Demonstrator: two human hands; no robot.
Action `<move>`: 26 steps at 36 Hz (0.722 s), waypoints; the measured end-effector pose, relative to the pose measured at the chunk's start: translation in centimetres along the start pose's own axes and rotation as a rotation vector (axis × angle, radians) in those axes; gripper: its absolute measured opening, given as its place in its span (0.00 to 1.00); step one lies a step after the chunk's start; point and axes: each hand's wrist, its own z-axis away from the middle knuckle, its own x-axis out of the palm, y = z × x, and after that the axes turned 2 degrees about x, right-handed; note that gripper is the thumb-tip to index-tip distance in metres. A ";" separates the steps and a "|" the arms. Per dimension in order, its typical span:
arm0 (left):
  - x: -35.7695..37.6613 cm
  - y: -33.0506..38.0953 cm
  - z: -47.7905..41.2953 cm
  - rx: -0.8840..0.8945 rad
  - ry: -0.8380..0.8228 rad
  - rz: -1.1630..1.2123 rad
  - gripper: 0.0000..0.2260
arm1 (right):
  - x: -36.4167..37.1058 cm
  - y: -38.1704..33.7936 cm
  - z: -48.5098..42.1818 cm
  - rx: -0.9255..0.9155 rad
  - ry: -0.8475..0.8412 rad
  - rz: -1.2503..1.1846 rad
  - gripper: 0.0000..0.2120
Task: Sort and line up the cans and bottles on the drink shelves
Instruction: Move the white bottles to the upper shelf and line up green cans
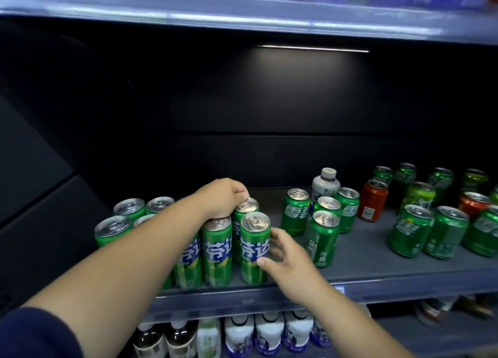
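While our left hand (226, 198) sits curled on the tops of the green cans (215, 250) at the near left of the shelf (363, 263) (can't tell if it's actually gripping one), our right hand (288, 258) wraps thumb and fingers round the front can (253, 247), rightmost in that bunch.

The right hand (287, 255) clasps the side of a front green Fanta can (253, 239). Just behind that grip, the left hand (222, 198) curls over the top of a second green can (246, 205). Right of both grips stand scattered green Sprite cans (295, 212).
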 end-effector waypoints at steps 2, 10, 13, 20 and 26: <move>-0.2 0.1 0.1 0.008 -0.026 0.004 0.09 | 0.1 -0.1 0.0 0.000 -0.013 0.001 0.26; -3.2 -0.4 2.2 0.163 -0.195 0.144 0.13 | 1.1 0.6 -0.7 -0.041 -0.014 0.070 0.34; -2.8 -1.1 3.3 0.180 -0.242 0.264 0.14 | 1.8 1.1 -1.2 -0.070 0.034 0.108 0.36; -2.1 -1.9 3.4 0.226 -0.172 0.064 0.39 | 2.9 2.1 -2.1 -0.064 0.054 0.035 0.36; -1.9 -2.0 3.4 0.215 -0.159 0.064 0.38 | 2.5 2.4 -1.7 -0.055 0.011 -0.144 0.51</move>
